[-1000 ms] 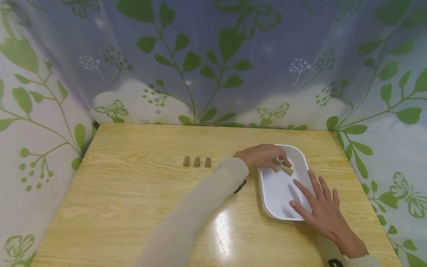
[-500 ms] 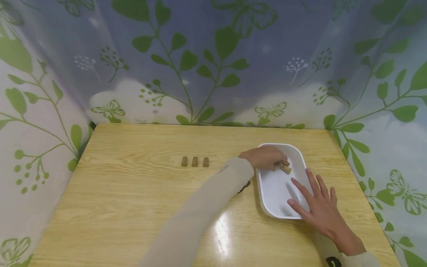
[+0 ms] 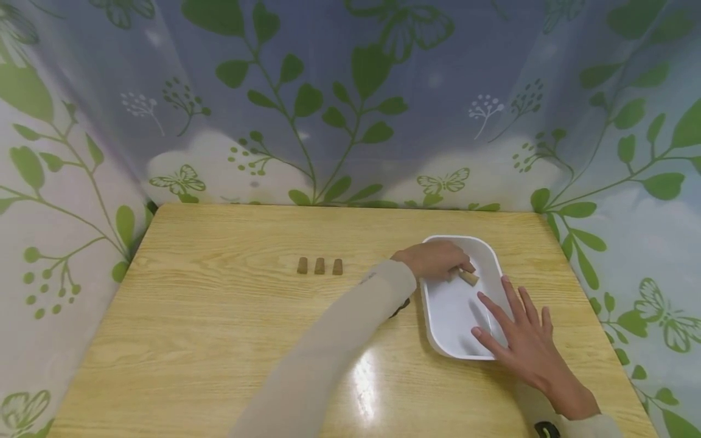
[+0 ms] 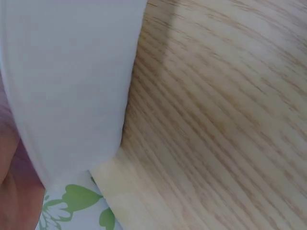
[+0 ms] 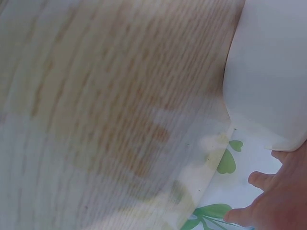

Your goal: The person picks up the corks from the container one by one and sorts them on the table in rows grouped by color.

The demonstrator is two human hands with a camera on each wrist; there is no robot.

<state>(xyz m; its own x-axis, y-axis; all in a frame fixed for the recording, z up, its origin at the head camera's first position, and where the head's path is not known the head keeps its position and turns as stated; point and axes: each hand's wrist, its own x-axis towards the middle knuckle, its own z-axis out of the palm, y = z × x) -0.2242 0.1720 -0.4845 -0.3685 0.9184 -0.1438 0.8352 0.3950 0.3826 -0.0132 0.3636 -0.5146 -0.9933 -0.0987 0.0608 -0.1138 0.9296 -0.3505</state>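
From my remote station, I read the left arm [image 3: 334, 353] as extended diagonally forward and to the right, its sleeve reaching the wrist. The left hand [image 3: 432, 258] is back upward, fingers bent downward; most fingertips are hidden, so I cannot confirm a grip. I read the right hand [image 3: 528, 344] as back upward, fingers spread and nearly straight, thumb apart. The right wrist [image 3: 575, 401] angles forward and to the left.
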